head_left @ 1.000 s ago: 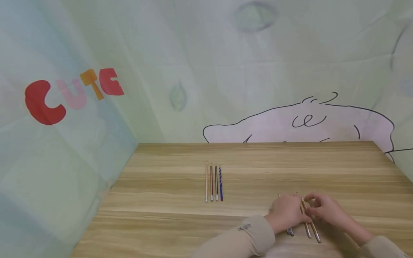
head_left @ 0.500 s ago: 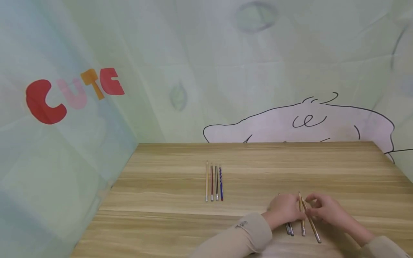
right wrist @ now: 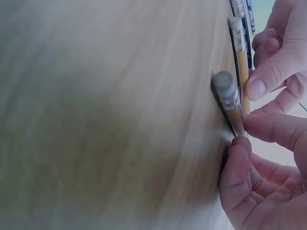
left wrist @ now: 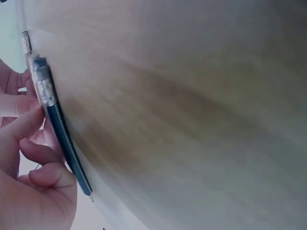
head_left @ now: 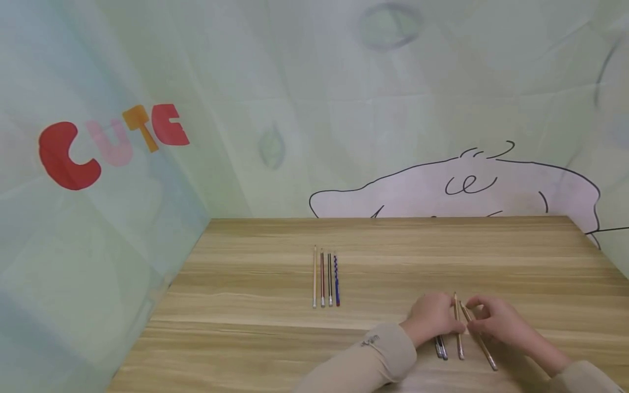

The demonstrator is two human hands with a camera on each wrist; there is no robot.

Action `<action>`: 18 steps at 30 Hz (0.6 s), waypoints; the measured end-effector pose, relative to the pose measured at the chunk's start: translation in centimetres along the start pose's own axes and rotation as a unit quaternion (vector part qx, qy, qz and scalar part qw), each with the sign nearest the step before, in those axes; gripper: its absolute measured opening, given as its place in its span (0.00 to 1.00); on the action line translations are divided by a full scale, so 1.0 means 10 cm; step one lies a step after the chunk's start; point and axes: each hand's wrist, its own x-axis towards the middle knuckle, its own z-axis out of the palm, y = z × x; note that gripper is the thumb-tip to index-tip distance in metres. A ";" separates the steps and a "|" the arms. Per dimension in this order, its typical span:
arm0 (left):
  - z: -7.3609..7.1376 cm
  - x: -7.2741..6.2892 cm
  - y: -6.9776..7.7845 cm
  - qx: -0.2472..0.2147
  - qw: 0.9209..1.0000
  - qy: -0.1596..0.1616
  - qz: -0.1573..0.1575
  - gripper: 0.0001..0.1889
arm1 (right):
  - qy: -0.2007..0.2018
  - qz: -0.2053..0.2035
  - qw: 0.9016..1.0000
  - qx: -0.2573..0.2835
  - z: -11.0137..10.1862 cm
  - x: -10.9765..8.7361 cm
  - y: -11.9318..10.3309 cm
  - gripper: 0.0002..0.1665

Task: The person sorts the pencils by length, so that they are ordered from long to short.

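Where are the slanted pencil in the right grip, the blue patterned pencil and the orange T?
Slanted pencil [head_left: 486, 350]: head view, on the shaft below the fingers.
Blue patterned pencil [head_left: 336, 279]: head view, mid-shaft.
Orange T [head_left: 142, 125]: head view, where bar meets stem.

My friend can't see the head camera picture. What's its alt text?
A person's right hand pinches one yellow pencil on a wooden table; the left hand grips another and partly hides two darker pencils. Farther left, four more pencils lie in a neat row. Colorful letters spell CUTE on the left wall.
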 end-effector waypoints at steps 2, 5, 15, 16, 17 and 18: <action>-0.02 0.00 0.01 -0.007 1.000 -0.004 -0.008 0.13 | 0.002 0.003 1.000 0.001 0.00 0.00 0.00 0.27; -0.04 -0.01 0.01 -0.011 1.000 -0.009 -0.016 0.12 | 0.005 0.005 1.000 0.001 0.01 0.00 0.01 0.25; -0.05 -0.02 0.02 -0.009 1.000 -0.010 -0.024 0.15 | 0.017 0.016 1.000 -0.014 0.02 0.00 0.00 0.19; -0.05 -0.02 0.03 -0.007 1.000 -0.009 -0.025 0.16 | 0.018 0.015 1.000 -0.017 0.03 0.00 0.00 0.19; -0.06 -0.02 0.03 -0.005 1.000 -0.008 -0.025 0.16 | 0.019 0.013 1.000 -0.018 0.03 0.00 -0.01 0.19; -0.06 -0.03 0.03 -0.002 1.000 -0.006 -0.025 0.17 | 0.019 0.012 1.000 -0.020 0.03 0.00 -0.01 0.18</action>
